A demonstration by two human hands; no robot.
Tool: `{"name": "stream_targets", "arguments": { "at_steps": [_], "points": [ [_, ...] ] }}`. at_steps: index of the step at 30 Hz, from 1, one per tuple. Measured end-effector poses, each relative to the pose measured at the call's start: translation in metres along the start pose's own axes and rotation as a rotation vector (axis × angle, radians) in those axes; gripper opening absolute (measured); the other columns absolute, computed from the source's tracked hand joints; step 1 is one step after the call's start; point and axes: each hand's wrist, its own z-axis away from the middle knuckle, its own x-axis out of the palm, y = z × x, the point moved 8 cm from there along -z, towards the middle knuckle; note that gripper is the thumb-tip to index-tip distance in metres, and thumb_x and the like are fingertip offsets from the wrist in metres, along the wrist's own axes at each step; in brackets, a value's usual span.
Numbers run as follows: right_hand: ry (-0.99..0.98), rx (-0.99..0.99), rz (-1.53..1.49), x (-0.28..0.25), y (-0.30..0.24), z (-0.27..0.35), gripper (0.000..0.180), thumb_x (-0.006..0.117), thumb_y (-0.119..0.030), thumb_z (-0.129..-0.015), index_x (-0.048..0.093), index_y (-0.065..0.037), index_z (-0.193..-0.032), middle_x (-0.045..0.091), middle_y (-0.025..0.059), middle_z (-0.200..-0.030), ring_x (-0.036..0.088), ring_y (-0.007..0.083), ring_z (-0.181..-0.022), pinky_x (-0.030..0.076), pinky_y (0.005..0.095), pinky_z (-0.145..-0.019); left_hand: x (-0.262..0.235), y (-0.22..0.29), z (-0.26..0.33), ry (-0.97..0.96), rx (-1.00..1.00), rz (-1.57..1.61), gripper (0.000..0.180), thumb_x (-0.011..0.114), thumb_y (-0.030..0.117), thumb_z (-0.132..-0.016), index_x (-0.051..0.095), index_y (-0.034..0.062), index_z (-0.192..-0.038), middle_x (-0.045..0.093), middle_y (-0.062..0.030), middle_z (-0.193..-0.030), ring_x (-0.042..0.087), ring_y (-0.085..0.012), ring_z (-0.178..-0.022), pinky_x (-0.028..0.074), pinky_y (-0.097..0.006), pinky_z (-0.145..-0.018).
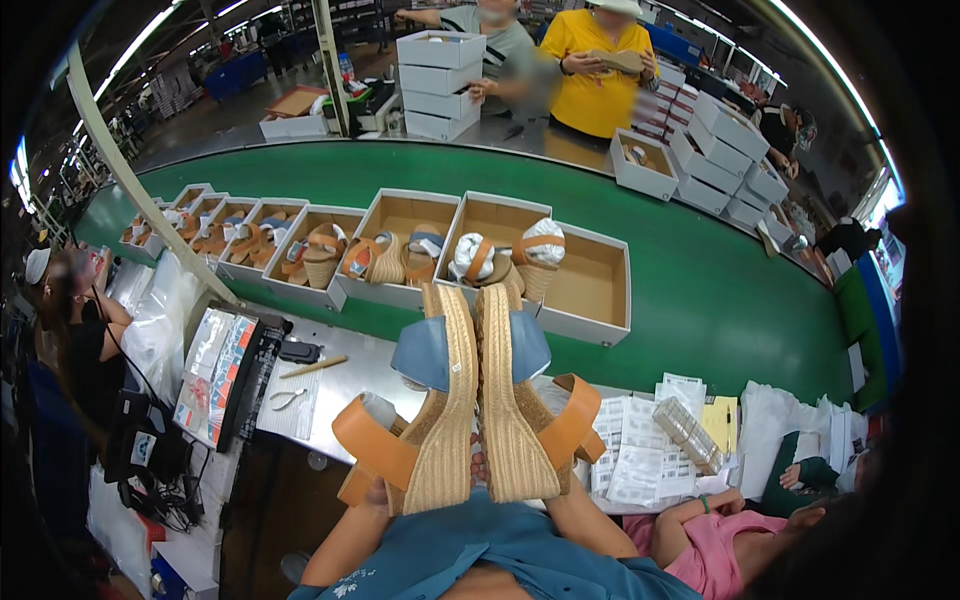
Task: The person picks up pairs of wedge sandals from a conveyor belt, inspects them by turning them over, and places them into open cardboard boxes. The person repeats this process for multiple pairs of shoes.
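Note:
Two wedge sandals stand side by side before me, toes up, their woven rope-look wedges facing each other. Each has a blue toe band and a tan ankle strap. My left hand (376,497) is closed on the left sandal (440,430) from below, most of its fingers behind the heel strap. My right hand (567,500) grips the right sandal (520,420) the same way and is largely hidden by it. A few fingertips show between the two wedges; whose they are I cannot tell. Whitish wrapping sits inside the left sandal's strap.
Beyond the sandals, open shoe boxes (585,290) with sandals line a green conveyor belt (690,290). On my metal table (335,400) lie pliers (289,398), a stick (313,367) and printed sheets (635,440). Coworkers stand across the belt and sit at both sides.

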Motion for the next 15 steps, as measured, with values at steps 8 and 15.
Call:
{"name": "stream_targets", "arguments": {
  "at_steps": [8,15],
  "points": [
    [-0.014,-0.029,0.02,0.004,0.003,0.011,0.074,0.049,-0.055,-0.09,0.043,0.001,-0.139,0.052,0.0306,-0.124,0.056,0.0494,-0.111,0.049,0.0619,-0.092,0.004,-0.001,0.013,-0.133,-0.062,0.365,0.096,0.054,0.066,-0.084,0.019,0.0081,-0.152,0.029,-0.0328,-0.146,0.043,-0.0578,-0.122,0.037,-0.069,-0.102],
    [-0.012,-0.046,0.049,0.011,-0.002,0.019,0.071,0.044,-0.054,-0.095,0.044,0.001,-0.138,0.052,0.0332,-0.124,0.057,0.0489,-0.11,0.051,0.0604,-0.091,0.005,-0.003,0.019,-0.074,-0.091,0.226,0.117,0.075,0.061,-0.068,0.015,0.0066,-0.153,0.028,-0.0294,-0.149,0.043,-0.0513,-0.126,0.039,-0.063,-0.104]
  ]
}}
